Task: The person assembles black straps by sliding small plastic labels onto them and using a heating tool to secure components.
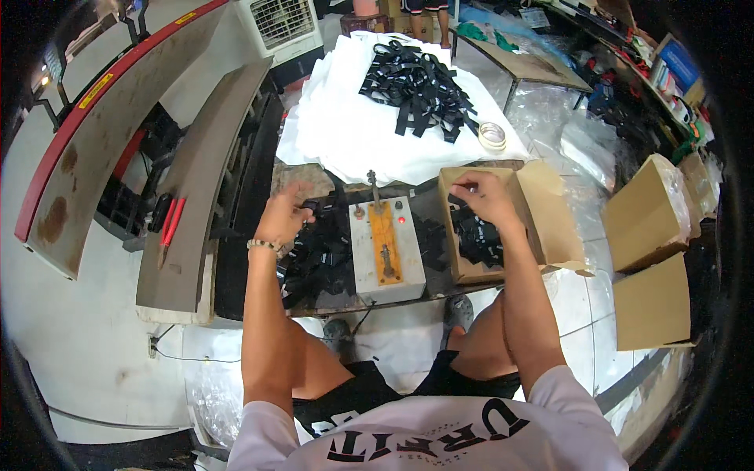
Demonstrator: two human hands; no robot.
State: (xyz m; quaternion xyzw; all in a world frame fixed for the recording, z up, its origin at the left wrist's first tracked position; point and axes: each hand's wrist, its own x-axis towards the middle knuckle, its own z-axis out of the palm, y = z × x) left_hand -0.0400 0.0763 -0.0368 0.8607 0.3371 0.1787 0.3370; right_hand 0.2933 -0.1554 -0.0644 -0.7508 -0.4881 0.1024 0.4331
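Observation:
My left hand, with a beaded bracelet at the wrist, is over a pile of black fabric straps. Its fingertips are closed at the end of one black strap. Over an open cardboard box, my right hand pinches a short black strap. More black straps lie inside that box, partly covered by my right forearm. Between my hands stands a small grey machine with an orange plate, metal clamp parts and a lit red lamp.
Beyond the machine, a white cloth stack bears a heap of black straps and tape rolls. Red-handled pliers lie on the long board at left. Cardboard boxes stand at right. An air cooler and another person's legs are behind.

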